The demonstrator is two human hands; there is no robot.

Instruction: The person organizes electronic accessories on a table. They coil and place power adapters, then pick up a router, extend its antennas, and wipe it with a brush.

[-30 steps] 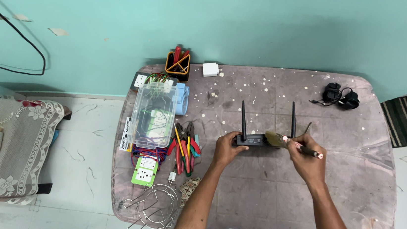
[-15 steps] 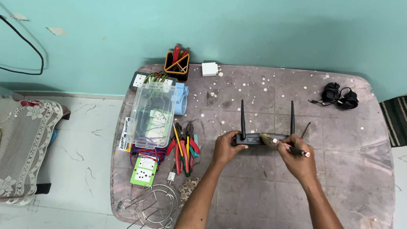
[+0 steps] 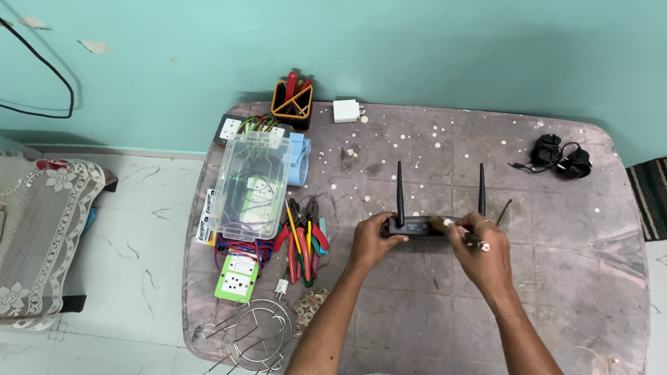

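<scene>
Black router (image 3: 419,227) sits mid-table (image 3: 564,332), open surface toward the near and right edges; left hand (image 3: 373,244) clamps its left end, right hand (image 3: 480,255) grips a brush (image 3: 460,231) over it; clear box (image 3: 250,188) and white-labelled pack (image 3: 206,218) crowd the left edge

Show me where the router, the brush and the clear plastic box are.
router (image 3: 415,226), head view, on its black body between the two antennas.
brush (image 3: 438,222), head view, on the bristle end over the router.
clear plastic box (image 3: 252,188), head view, on the middle of its lid.
</scene>
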